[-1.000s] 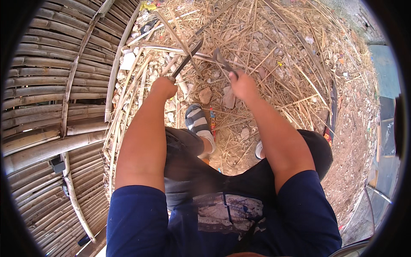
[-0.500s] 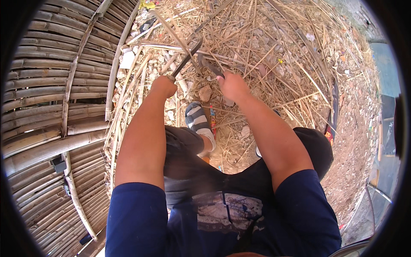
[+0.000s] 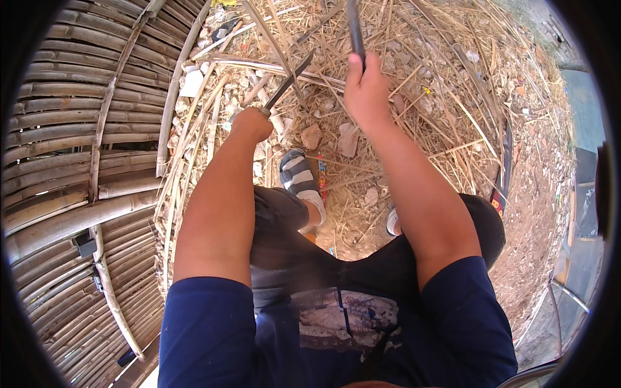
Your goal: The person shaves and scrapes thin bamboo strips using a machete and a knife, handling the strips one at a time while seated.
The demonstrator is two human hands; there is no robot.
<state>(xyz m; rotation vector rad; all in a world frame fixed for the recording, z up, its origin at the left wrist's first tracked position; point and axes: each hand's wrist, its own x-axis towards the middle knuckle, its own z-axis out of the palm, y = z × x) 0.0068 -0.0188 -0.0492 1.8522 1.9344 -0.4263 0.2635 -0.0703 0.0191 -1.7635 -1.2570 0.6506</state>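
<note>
My left hand [image 3: 253,125] is closed around the handle of a long dark-bladed knife [image 3: 284,88], its tip angled up and to the right. A thin bamboo strip [image 3: 270,43] slants across the blade near its tip; whether the two touch, I cannot tell. My right hand [image 3: 369,97], raised to the right of the knife, is wrapped around a dark bar-like tool [image 3: 355,31]. That tool points away from me, and its far end runs out of the picture.
Dry straw and split bamboo pieces litter the ground [image 3: 446,110], with stones [image 3: 311,136] among them. A slatted bamboo wall [image 3: 65,103] stands on the left. My striped-sandalled foot [image 3: 299,173] is below the knife. Bluish panels [image 3: 585,116] line the far right.
My right hand has lifted up and away to the right, swinging the dark tool from beside the blade to pointing away. My left hand and the knife have shifted slightly.
</note>
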